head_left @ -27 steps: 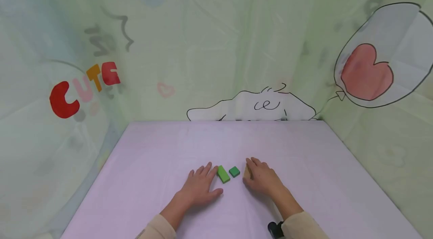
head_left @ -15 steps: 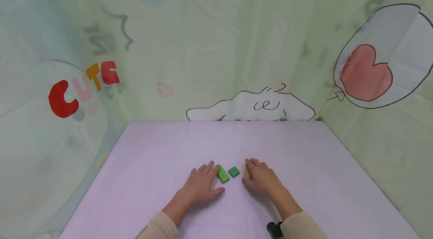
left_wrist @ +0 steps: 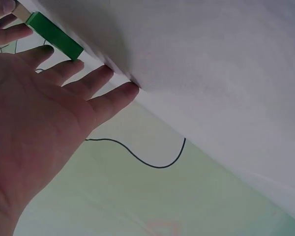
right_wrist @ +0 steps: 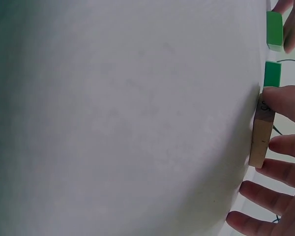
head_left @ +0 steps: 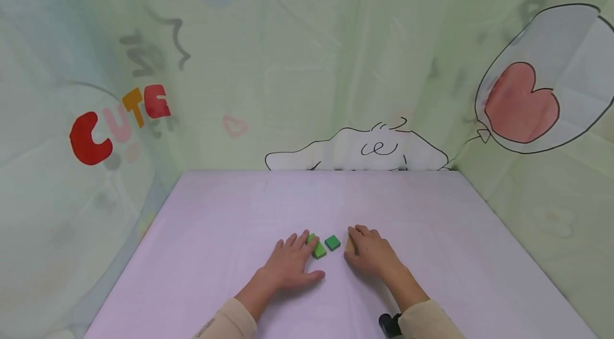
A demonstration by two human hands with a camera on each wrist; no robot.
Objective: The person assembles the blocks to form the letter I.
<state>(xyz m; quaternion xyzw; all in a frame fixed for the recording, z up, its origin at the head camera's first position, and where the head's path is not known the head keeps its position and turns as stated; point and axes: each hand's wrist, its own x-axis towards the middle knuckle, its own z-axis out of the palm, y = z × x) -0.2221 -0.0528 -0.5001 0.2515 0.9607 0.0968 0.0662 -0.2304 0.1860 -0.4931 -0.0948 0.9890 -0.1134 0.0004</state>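
Note:
My left hand (head_left: 290,264) lies spread over the lilac tabletop, its fingers straight. Its index finger reaches over a light green rectangular block (head_left: 320,251), hiding part of it; whether it presses the block I cannot tell. Just right of that block, apart from it, sits a small dark green block (head_left: 332,243), touched by neither hand. Farther right, my right hand (head_left: 376,253) holds a wooden block (head_left: 351,246) between thumb and fingers, mostly covering it. In the right wrist view the thumb (right_wrist: 287,103) rests at one end of the wooden block (right_wrist: 261,140), which bears dark marks.
The lilac tabletop (head_left: 240,206) runs back to a pale green printed curtain (head_left: 297,72), which also closes both sides. A black object (head_left: 389,325) sits by the right sleeve.
My left hand has slid slightly right, so its index finger now covers part of the light green block. The right hand and the wooden block have stayed in place.

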